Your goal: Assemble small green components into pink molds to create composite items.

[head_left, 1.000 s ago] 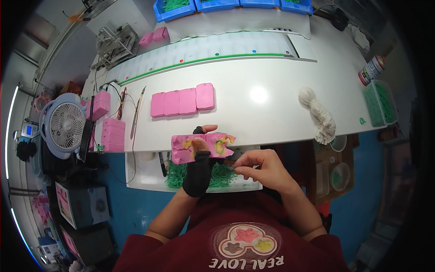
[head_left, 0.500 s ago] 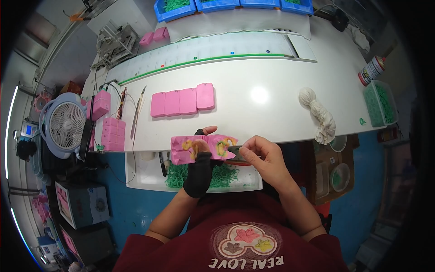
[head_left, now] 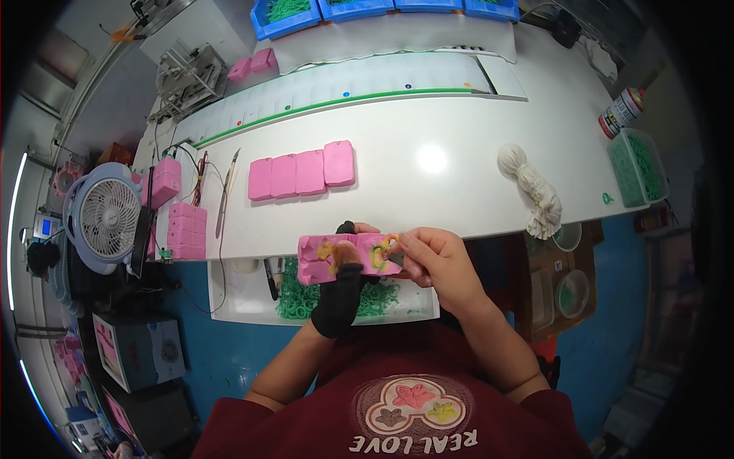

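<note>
My left hand (head_left: 341, 294), in a black fingerless glove, grips a pink rubber mould (head_left: 307, 268) from below and bends it open above the drawer. Yellow stains mark the inside of the mould, and a green ring-shaped wax piece (head_left: 378, 258) shows in its right half. My right hand (head_left: 437, 264) is bare and closed, with thumb and forefinger pinched at the mould's right end beside the green piece. What lies between those fingertips is too small to make out.
Below the table edge, an open white drawer (head_left: 417, 304) holds many green rings. Several pink blocks (head_left: 284, 177) stand in a row on the table. Tweezers (head_left: 227, 191) lie left of them; a white cloth bundle (head_left: 529, 187), a spray can (head_left: 621, 113) and a green-filled tub (head_left: 638, 164) are at right.
The dark flat tool in my right hand is no longer visible. My right fingers have moved up and left to the mould's end. The mould has shifted slightly right and down.
</note>
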The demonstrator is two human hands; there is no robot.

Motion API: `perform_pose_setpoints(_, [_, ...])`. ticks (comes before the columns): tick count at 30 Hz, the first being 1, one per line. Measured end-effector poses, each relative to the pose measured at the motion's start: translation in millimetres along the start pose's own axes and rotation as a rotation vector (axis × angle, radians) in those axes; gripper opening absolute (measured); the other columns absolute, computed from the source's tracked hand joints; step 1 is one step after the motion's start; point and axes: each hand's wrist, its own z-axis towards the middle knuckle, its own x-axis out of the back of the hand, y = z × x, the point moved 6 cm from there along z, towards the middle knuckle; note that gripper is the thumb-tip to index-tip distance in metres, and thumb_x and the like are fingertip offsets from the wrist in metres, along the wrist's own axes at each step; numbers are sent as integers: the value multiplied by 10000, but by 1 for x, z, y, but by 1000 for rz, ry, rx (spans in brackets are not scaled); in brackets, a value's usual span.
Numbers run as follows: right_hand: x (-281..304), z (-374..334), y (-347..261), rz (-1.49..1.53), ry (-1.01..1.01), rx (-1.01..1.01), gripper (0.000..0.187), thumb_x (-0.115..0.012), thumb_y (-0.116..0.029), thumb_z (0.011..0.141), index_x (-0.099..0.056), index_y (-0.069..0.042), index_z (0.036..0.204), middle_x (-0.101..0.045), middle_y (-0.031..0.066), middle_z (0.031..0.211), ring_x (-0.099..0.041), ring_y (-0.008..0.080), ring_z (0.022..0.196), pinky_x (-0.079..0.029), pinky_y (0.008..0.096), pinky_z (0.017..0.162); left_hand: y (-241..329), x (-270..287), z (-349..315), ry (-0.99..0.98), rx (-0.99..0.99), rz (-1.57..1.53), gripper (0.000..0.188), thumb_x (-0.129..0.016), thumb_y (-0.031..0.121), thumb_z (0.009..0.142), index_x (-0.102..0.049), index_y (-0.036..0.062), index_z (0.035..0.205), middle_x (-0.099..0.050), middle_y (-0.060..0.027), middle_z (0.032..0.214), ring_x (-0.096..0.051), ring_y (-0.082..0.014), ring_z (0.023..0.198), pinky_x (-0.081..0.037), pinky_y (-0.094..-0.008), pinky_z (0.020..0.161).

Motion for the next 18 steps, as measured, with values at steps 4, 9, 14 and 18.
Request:
perform_pose_setpoints(4, [0, 0, 0, 96, 2, 68, 133, -610, -140, 950, -644, -12, 953, -613, -11, 759, -518, 23, 624, -389, 168, 528, -2, -1, 3, -25, -54, 126, 555, -369, 566, 990, -527, 38, 1055, -586, -29, 933, -551, -75, 831, -461, -231, 730])
perform_pose_setpoints(9, [-7, -3, -7, -19, 60, 233, 176, -605, -27, 910, -622, -14, 1085, -639, 46, 955, -609, 86, 870, -512, 224, 736, 2, -4, 2, 4, -102, 141, 561, -367, 580, 983, -521, 46, 1061, -581, -28, 931, -545, -76, 818, -457, -233, 723])
perform_pose_setpoints(14, [-4, -3, -6, -56, 49, 220, 288, -593, 18, 892, -603, -8, 1178, -645, 69, 1037, -624, 112, 936, -536, 260, 820, 4, -6, 0, 13, -131, 154, 545, -371, 571, 986, -517, 51, 1062, -563, -28, 917, -536, -81, 812, -451, -238, 723])
perform_pose_setpoints(18, [-4, -4, -10, -149, 55, 180, 287, -589, 37, 884, -605, -7, 1168, -647, 73, 1038, -623, 97, 917, -539, 245, 787, 11, -11, -2, -17, -158, 260, 516, -377, 536, 998, -514, 41, 1053, -550, -27, 900, -518, -83, 800, -438, -245, 703])
